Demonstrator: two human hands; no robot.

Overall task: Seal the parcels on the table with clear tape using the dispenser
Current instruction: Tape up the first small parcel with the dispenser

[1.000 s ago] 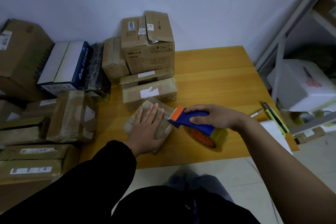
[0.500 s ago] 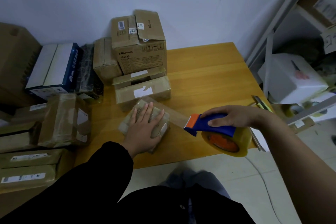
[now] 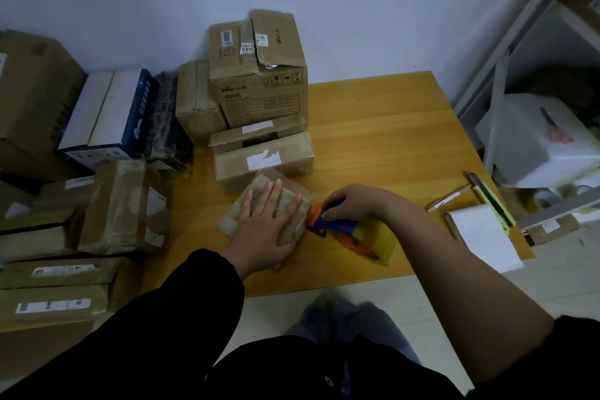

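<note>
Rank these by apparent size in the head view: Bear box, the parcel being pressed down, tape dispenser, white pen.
1. Bear box
2. pressed parcel and tape dispenser: they look close and both are partly covered, so they are left unranked
3. white pen

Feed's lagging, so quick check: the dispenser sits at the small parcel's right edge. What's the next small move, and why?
Probably press the orange nose of the tape dispenser against the right edge of the small parcel to stick the tape down. The right hand grips it right there, and the left hand lies flat on top, steadying the parcel.
</note>
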